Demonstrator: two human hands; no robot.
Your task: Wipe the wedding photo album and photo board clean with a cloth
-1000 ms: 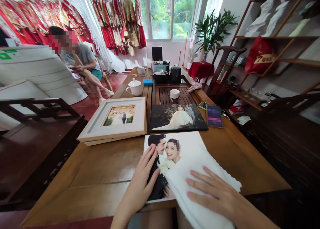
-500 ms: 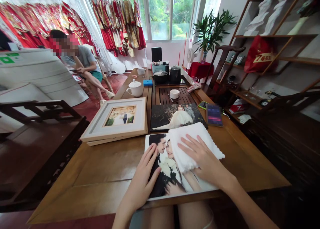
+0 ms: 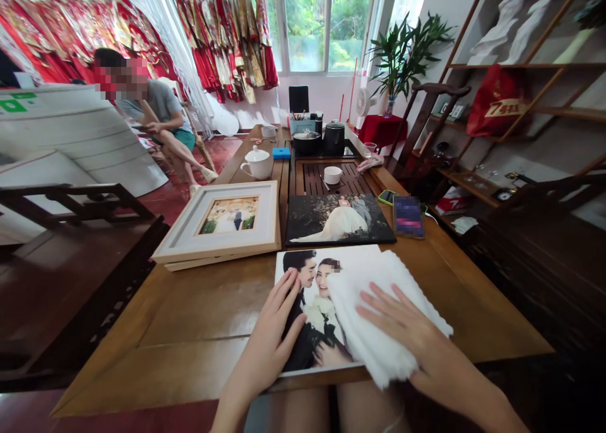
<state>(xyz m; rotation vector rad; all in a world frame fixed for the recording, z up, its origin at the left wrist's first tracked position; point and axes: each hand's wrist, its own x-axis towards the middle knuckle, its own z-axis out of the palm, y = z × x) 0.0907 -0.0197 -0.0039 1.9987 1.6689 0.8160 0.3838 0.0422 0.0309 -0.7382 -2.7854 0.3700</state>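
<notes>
A white-edged photo panel (image 3: pixel 322 316) showing a couple lies flat at the table's near edge. My left hand (image 3: pixel 273 335) rests on its left side, fingers stretched out and thumb apart. Under my right hand (image 3: pixel 416 335), which is spread flat and presses down, is a fluffy white cloth (image 3: pixel 395 275). The cloth covers the panel's right part and hangs past its right and near edges. Just beyond lies a dark photo panel (image 3: pixel 338 221) with a wedding picture.
Framed pictures (image 3: pixel 189 247) are stacked on the left of the wooden table (image 3: pixel 199 319). Farther back stand a lidded white cup (image 3: pixel 257 165), a small white bowl (image 3: pixel 332 175) and a black kettle (image 3: pixel 334 139). Phones (image 3: pixel 408 217) lie at right. A person (image 3: pixel 165 108) sits beyond, left.
My right hand has slid the cloth right and toward me, uncovering more of the woman's face and the panel's top edge. My left hand has stayed in place.
</notes>
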